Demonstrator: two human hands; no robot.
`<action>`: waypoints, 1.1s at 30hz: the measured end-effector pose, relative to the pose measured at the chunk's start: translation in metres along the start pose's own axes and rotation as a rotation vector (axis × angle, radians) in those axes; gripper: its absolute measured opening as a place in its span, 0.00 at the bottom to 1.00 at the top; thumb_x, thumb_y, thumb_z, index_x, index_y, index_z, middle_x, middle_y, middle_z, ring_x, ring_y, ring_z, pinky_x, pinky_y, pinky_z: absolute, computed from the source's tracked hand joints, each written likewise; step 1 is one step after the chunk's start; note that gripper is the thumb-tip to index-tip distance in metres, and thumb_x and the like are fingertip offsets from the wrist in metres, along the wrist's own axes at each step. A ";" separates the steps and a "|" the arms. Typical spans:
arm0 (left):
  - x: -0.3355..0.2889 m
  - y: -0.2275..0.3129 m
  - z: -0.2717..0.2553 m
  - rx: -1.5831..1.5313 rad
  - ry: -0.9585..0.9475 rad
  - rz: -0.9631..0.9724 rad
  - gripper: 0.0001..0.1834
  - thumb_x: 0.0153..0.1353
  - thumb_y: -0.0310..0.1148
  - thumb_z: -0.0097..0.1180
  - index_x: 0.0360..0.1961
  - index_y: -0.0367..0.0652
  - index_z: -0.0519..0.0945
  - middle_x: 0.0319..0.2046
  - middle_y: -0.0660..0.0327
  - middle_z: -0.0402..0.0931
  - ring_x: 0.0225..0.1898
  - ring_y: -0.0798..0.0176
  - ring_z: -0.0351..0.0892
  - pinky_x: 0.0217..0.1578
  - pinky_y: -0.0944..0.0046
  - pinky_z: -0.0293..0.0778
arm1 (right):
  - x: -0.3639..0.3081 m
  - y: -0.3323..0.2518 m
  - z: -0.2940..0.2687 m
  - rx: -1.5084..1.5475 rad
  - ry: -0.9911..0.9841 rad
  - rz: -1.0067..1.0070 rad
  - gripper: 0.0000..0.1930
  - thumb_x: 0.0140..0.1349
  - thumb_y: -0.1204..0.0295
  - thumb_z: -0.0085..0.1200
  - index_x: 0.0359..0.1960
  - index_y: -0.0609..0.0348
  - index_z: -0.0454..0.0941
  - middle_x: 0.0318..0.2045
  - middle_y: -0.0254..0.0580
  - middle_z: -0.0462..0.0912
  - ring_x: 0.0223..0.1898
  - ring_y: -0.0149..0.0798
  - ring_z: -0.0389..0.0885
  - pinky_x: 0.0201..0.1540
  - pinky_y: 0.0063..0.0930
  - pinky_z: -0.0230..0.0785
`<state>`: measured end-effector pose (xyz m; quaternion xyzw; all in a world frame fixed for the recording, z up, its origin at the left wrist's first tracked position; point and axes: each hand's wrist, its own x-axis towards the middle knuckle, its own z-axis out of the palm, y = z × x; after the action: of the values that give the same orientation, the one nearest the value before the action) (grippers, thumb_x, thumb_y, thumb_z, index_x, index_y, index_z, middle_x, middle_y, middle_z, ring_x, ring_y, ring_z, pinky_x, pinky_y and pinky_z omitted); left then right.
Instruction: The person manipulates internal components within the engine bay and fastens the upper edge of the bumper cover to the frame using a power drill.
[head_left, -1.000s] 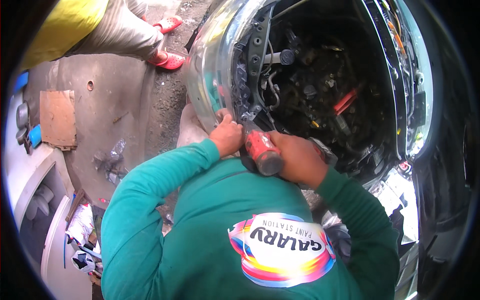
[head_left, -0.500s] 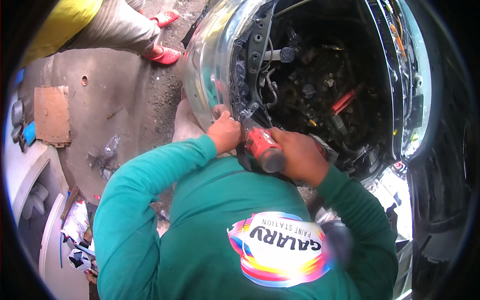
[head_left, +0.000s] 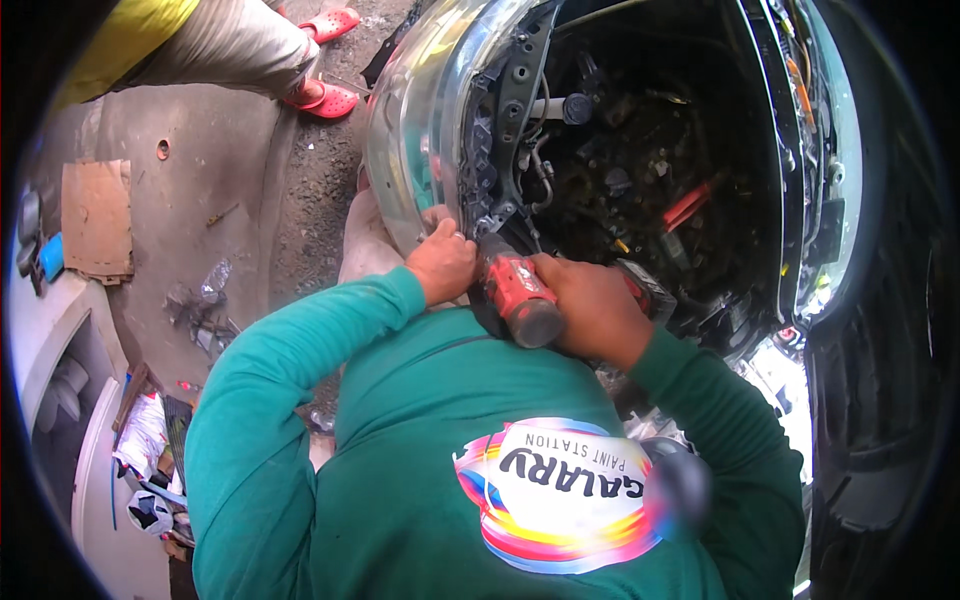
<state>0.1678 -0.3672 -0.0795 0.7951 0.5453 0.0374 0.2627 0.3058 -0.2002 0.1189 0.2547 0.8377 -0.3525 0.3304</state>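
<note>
A red and black cordless drill point(head_left: 520, 293) is gripped in my right hand point(head_left: 597, 312), its front end against the corner of the car's front. Close beside it, my left hand point(head_left: 444, 263) is closed at the edge of the shiny bumper cover point(head_left: 400, 150), fingers bent together. What those fingers pinch, if anything, is too small to make out. Just beyond both hands runs the dark metal crossmember point(head_left: 520, 90) with holes along it. The drill's tip and whatever it meets are hidden between the hands and the panel.
The open engine bay point(head_left: 640, 170) lies ahead to the right, with a red-handled tool point(head_left: 686, 207) inside. A person in red clogs point(head_left: 328, 100) stands at far left. Cardboard point(head_left: 97, 220) lies on the ground, and a white panel point(head_left: 95, 440) stands lower left.
The whole view has shifted slightly. Both hands keep their places at the bumper corner, and the drill stays in my right hand.
</note>
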 end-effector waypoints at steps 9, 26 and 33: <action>0.005 -0.003 0.003 -0.012 0.035 0.024 0.10 0.61 0.37 0.55 0.27 0.53 0.87 0.29 0.62 0.83 0.35 0.59 0.83 0.47 0.51 0.64 | 0.006 0.001 -0.005 -0.043 -0.017 -0.021 0.16 0.60 0.65 0.63 0.46 0.56 0.74 0.37 0.49 0.87 0.39 0.56 0.88 0.40 0.51 0.79; 0.002 -0.006 -0.002 -0.028 0.016 0.033 0.13 0.63 0.37 0.54 0.30 0.42 0.85 0.29 0.57 0.83 0.33 0.60 0.83 0.49 0.56 0.64 | 0.009 -0.006 -0.010 -0.249 0.004 -0.095 0.09 0.62 0.68 0.57 0.42 0.55 0.75 0.33 0.43 0.86 0.36 0.51 0.88 0.34 0.46 0.79; 0.003 -0.005 0.003 0.006 0.033 0.028 0.11 0.62 0.36 0.55 0.28 0.51 0.88 0.31 0.61 0.84 0.37 0.60 0.83 0.49 0.53 0.64 | 0.011 -0.008 -0.012 -0.270 0.016 -0.123 0.08 0.62 0.69 0.57 0.41 0.55 0.76 0.33 0.43 0.86 0.35 0.50 0.89 0.35 0.45 0.79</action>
<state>0.1660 -0.3642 -0.0854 0.8028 0.5384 0.0525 0.2508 0.2890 -0.1935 0.1204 0.1588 0.8942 -0.2541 0.3325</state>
